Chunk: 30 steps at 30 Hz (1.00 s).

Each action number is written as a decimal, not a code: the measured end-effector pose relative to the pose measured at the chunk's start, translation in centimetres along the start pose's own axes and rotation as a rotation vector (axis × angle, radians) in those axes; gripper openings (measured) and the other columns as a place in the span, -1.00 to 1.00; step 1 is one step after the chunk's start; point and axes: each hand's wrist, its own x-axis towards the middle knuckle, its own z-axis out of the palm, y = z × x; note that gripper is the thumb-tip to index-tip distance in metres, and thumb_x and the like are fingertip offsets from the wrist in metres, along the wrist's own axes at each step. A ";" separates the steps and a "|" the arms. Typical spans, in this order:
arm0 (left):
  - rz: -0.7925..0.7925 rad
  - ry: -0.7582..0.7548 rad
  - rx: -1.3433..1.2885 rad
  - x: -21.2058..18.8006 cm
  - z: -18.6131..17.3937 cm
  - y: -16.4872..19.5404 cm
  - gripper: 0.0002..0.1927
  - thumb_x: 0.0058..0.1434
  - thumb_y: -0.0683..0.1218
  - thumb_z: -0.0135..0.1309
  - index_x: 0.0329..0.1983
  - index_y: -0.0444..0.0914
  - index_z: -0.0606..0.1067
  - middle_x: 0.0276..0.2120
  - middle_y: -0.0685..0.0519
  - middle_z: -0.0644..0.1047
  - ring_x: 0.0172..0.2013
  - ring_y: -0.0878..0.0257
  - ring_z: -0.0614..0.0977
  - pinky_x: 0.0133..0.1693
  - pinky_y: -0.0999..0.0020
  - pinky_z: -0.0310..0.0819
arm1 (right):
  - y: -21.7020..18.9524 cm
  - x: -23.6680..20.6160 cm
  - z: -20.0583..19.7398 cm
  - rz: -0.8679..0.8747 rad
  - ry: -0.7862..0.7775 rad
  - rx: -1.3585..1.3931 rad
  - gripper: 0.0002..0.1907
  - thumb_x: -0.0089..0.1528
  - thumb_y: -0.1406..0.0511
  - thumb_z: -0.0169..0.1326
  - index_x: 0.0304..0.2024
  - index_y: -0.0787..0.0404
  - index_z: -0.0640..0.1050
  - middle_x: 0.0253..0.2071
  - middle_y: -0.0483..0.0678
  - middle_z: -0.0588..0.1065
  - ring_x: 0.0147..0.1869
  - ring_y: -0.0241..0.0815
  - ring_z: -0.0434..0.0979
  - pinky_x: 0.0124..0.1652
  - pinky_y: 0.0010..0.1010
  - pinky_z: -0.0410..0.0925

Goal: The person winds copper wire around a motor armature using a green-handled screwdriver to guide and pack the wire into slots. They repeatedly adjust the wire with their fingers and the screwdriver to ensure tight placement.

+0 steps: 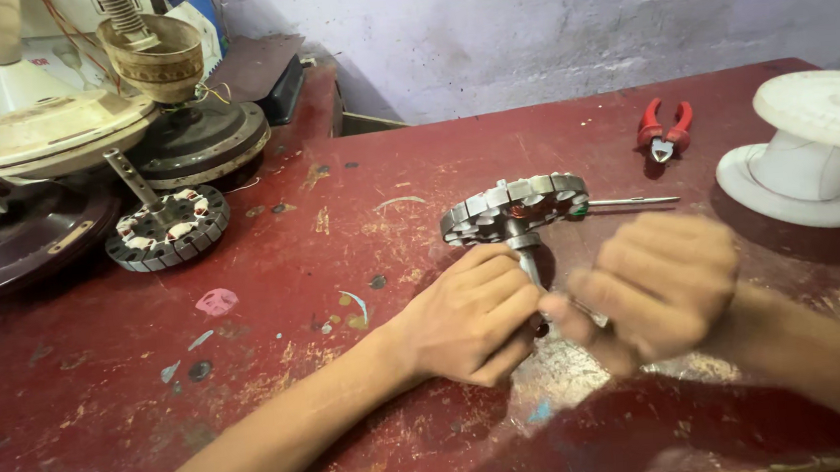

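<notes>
Head view: round grey-metal fan stator with copper windings [515, 209] tilted above the worn red bench [281, 377], shaft running down toward left hand [471, 317] clenched around it, right hand [659, 287] blurred, curled beside the shaft's lower end.

I'm at a dark red counter [573, 144] whose paint is chipped and scratched, dotted with pink, green and blue flecks. Behind it stands a rough plastered wall [562, 15], pale lilac-grey and patchy. The light is soft and even, perhaps daylight. At the far left corner sits a dark boxy shape [272, 73], too dim to make out.
</notes>
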 end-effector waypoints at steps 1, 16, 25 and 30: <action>-0.028 -0.076 -0.010 0.0 0.1 0.0 -0.76 0.18 -0.10 0.10 -0.18 -0.32 0.39 -0.27 -0.10 0.43 -0.17 -0.02 0.51 0.13 0.01 0.36 | 1.1 -0.5 0.3 -0.027 0.021 -0.022 -0.69 0.21 0.24 0.15 -0.63 0.17 0.54 -0.76 -0.22 0.26 -0.72 -0.34 0.14 -0.68 -0.40 0.03; -0.215 -0.010 -0.111 0.7 -0.7 1.4 -0.75 0.34 -0.10 0.01 -0.02 -0.34 0.34 -0.22 -0.11 0.40 -0.14 -0.02 0.45 0.04 0.09 0.27 | 4.6 -1.3 0.3 0.224 0.001 -0.230 -0.61 0.23 0.08 0.37 -0.44 0.25 0.62 -0.63 -0.19 0.28 -0.57 -0.26 0.22 -0.53 -0.35 0.08; -0.272 0.021 -0.159 0.7 -0.8 1.7 -0.35 0.38 -0.12 -0.04 0.46 -0.50 0.14 -0.10 -0.18 0.42 -0.07 -0.05 0.46 0.11 0.09 0.30 | 5.3 -2.5 0.2 0.333 0.050 -0.262 -0.73 0.28 0.23 0.36 -0.37 0.28 0.61 -0.57 -0.15 0.34 -0.51 -0.25 0.28 -0.52 -0.44 0.12; -0.250 -0.018 -0.145 0.9 -1.0 1.6 -0.30 0.38 -0.12 -0.03 0.50 -0.51 0.09 -0.09 -0.19 0.42 -0.05 -0.07 0.46 0.14 0.08 0.30 | 5.1 -2.5 0.1 0.331 0.058 -0.257 -0.73 0.32 0.22 0.35 -0.35 0.27 0.60 -0.55 -0.16 0.35 -0.51 -0.26 0.30 -0.50 -0.45 0.14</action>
